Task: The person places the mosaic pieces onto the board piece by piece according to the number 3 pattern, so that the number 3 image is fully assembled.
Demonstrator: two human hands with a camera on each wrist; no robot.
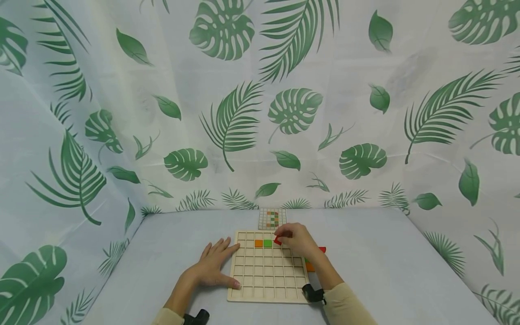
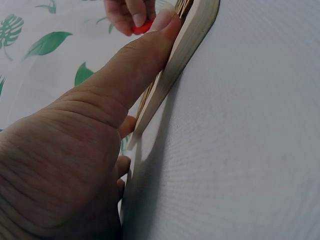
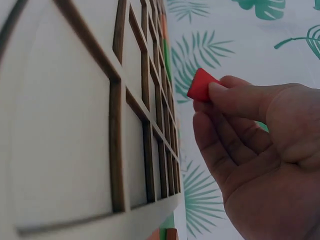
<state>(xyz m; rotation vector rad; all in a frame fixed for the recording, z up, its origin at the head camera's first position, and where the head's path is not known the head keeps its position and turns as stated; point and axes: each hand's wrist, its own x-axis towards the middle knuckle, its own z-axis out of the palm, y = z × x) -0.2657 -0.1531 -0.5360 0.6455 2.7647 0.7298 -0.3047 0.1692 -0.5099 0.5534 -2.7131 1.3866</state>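
A wooden grid board [image 1: 270,271] lies flat on the table. My left hand [image 1: 213,266] rests at its left side with the fingers spread; in the left wrist view the thumb [image 2: 135,70] touches the board's edge. Over the upper right part of the grid, my right hand [image 1: 298,239] pinches a red tile [image 3: 202,85] between thumb and forefinger. The right wrist view shows this tile held clear of the board, with a pointed corner. An orange tile [image 1: 258,243] and a green tile [image 1: 267,243] sit side by side in the second row.
Behind the board lies a small card [image 1: 263,220] printed with a grid of coloured squares. More tiles, among them an orange one [image 1: 310,267] and a red one [image 1: 322,249], lie at the board's right edge, partly hidden by the right forearm. A leaf-patterned curtain [image 1: 243,180] surrounds the table.
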